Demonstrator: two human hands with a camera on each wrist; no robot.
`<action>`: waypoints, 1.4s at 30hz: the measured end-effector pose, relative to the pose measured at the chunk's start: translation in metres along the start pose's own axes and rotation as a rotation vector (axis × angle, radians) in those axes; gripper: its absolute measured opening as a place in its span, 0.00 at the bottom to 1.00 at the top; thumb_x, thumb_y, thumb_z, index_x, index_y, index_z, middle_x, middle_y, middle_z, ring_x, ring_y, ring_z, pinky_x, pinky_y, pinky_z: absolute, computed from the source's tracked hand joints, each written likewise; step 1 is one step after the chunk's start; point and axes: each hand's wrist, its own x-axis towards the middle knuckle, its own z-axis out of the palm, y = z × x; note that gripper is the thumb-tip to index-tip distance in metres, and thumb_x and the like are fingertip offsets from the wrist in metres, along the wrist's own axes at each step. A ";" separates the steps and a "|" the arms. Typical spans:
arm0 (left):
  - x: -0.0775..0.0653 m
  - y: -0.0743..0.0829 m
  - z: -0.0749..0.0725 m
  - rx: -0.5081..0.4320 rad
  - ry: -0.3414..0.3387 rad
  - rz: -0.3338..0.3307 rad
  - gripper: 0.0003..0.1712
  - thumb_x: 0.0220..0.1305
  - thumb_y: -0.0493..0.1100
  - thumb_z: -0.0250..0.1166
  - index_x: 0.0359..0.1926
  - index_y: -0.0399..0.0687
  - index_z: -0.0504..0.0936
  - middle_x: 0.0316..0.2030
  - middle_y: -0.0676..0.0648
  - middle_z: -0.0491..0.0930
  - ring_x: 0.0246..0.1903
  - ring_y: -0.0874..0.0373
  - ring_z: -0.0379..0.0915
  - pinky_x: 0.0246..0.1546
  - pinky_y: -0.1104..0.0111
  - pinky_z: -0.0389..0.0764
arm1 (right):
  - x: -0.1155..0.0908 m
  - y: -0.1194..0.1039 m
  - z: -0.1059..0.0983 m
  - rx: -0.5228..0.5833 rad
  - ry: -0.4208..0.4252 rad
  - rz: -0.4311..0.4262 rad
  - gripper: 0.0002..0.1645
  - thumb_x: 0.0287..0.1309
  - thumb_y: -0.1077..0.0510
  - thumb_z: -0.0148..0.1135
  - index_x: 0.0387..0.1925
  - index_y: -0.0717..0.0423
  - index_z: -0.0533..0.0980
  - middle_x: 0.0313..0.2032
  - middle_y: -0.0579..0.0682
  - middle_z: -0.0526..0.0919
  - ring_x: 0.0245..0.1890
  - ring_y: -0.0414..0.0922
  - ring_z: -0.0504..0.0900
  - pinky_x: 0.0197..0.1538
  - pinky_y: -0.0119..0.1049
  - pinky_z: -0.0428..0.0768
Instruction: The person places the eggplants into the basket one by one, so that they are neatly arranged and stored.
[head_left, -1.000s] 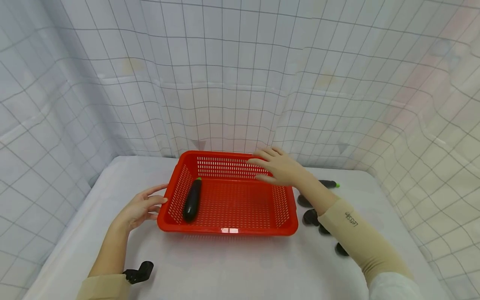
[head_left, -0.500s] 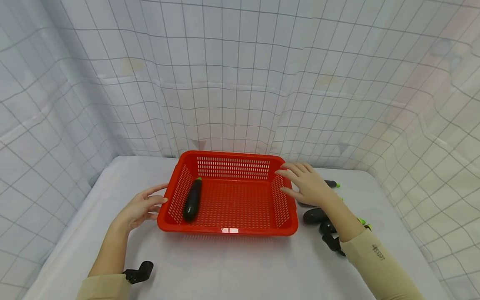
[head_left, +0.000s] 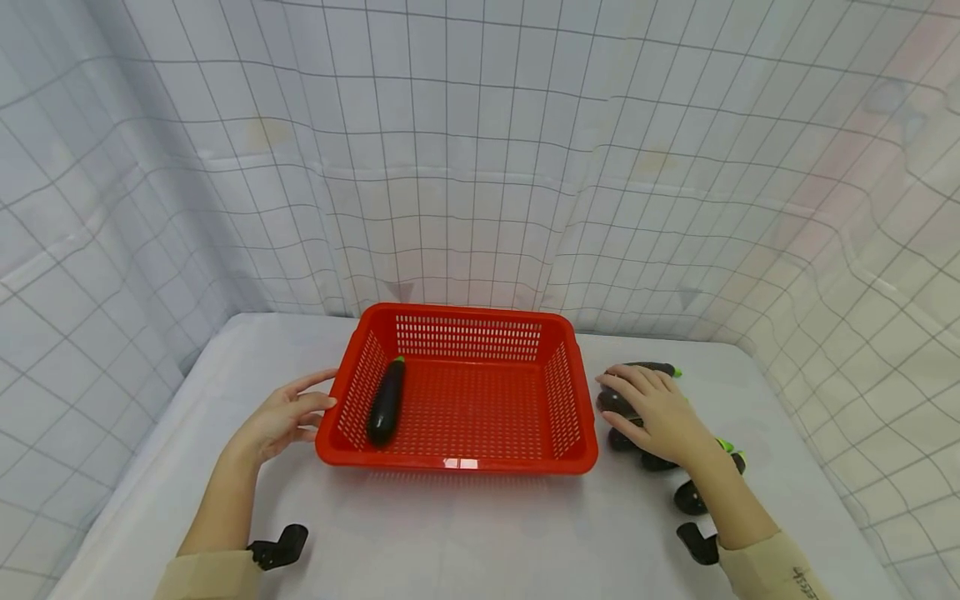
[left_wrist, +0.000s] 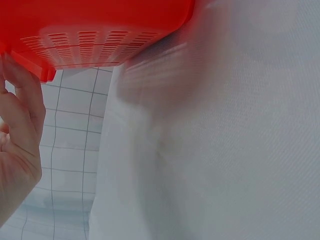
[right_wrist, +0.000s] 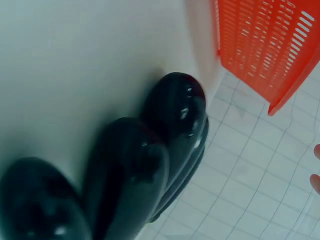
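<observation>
A long dark eggplant (head_left: 386, 402) with a green stem end lies along the left side of a red perforated plastic basket (head_left: 457, 464). My left hand (head_left: 281, 414) is at the basket's left rim, its loosely extended fingers touching it from outside. To the right of the basket, my right hand (head_left: 660, 412) is spread above a group of eggplants, nearest to one dark eggplant (head_left: 617, 403) partly under its fingers. Rounded ends of several eggplants (right_wrist: 175, 110) fill the right wrist view, where only fingertips (right_wrist: 316, 182) show at the edge. Whether these fingers touch an eggplant cannot be seen.
Another eggplant (head_left: 660, 367) lies behind the right hand, and one more (head_left: 688, 498) lies under the right forearm. Black wrist mounts (head_left: 281, 547) stick out from both wrists. A white gridded curtain (head_left: 465, 167) encloses the white table (head_left: 465, 542) at the back and sides.
My right hand has moved from above the basket's right part to the right and down, over the eggplants beside it. The left hand and basket have stayed nearly still.
</observation>
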 end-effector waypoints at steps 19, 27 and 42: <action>-0.002 0.001 0.001 0.013 -0.011 0.018 0.37 0.64 0.44 0.56 0.69 0.41 0.50 0.35 0.57 0.81 0.29 0.57 0.79 0.32 0.63 0.82 | -0.081 0.014 0.011 -0.030 -0.071 0.126 0.29 0.52 0.46 0.62 0.56 0.45 0.67 0.53 0.50 0.70 0.53 0.54 0.68 0.53 0.55 0.64; 0.000 -0.001 0.001 0.006 0.008 0.008 0.36 0.64 0.44 0.56 0.68 0.43 0.52 0.35 0.56 0.81 0.29 0.57 0.79 0.33 0.62 0.82 | -0.104 0.016 0.018 -0.045 -0.066 0.114 0.32 0.46 0.48 0.67 0.55 0.48 0.69 0.52 0.51 0.72 0.51 0.53 0.69 0.51 0.53 0.65; -0.001 0.000 0.002 -0.001 -0.004 0.014 0.36 0.64 0.44 0.56 0.69 0.41 0.51 0.35 0.56 0.81 0.28 0.58 0.78 0.33 0.62 0.82 | -0.134 0.019 0.025 -0.031 -0.080 0.153 0.34 0.43 0.45 0.68 0.54 0.47 0.70 0.51 0.52 0.72 0.52 0.54 0.68 0.47 0.54 0.66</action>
